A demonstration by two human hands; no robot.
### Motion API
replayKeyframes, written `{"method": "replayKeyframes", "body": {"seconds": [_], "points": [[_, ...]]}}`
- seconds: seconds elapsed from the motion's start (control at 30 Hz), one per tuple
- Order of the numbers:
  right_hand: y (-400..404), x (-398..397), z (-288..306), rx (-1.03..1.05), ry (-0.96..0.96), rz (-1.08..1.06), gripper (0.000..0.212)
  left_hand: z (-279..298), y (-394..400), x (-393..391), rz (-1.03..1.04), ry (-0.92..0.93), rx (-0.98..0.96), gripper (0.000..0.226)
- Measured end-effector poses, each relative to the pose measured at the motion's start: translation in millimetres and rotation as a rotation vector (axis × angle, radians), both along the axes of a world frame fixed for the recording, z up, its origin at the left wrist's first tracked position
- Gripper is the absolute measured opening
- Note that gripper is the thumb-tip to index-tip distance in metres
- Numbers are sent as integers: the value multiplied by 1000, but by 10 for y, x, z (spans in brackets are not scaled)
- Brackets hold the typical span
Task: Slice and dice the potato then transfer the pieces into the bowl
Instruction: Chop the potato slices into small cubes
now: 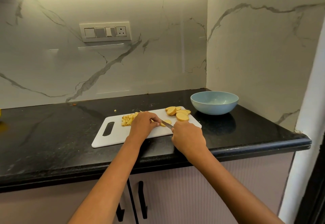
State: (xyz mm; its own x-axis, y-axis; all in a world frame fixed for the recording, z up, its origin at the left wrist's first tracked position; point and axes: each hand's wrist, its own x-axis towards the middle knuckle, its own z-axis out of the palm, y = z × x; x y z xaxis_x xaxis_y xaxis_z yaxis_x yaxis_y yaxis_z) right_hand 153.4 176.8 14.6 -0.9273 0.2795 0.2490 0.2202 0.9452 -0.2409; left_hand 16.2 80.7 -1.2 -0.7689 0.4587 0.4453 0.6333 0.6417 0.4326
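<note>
**Blade laid across the slice between two hands**

On the white cutting board (123,132), the right hand (189,136) is curled round the handle of a knife (167,125), whose blade runs up and to the left across the potato slice (166,122) being diced. The left hand (143,124) sits just left of the blade, fingers bent down onto that slice to pin it. The next cut turns on this: the blade's long axis lies slantwise, with the left fingertips right beside it.

Diced pieces (127,119) are heaped beyond the left hand; uncut slices (178,113) lie at the board's far right corner, nearest the right hand. The blue bowl (214,102) stands on the table (52,135) just right of the board; no pieces show inside it.

The knife handle is hidden inside the fist, and the left fingertips cover most of the slice, so the cuts already made in it cannot be told.
</note>
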Motion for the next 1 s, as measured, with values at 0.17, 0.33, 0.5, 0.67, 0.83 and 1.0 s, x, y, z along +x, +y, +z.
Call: {"method": "replayKeyframes", "body": {"seconds": [0.17,0.33,0.5,0.67,0.83,1.0], "points": [[14,-18,7,6,-17,15,23,18,7,-19,1,-11,-16,12],[2,-59,54,7,-40,16,22,71,7,-20,-3,-11,-57,13],[-52,-16,77,113,-58,50,25,76,1,47,72,47,-114,13],[-107,120,21,187,-38,55,25,77,-7,77,57,62,-98,13],[-40,-2,46,106,-16,28,24,75,-13,120,58,98,-84,12],[112,54,-37,-73,80,-41,18,38,2,83,46,116,-66,10]]}}
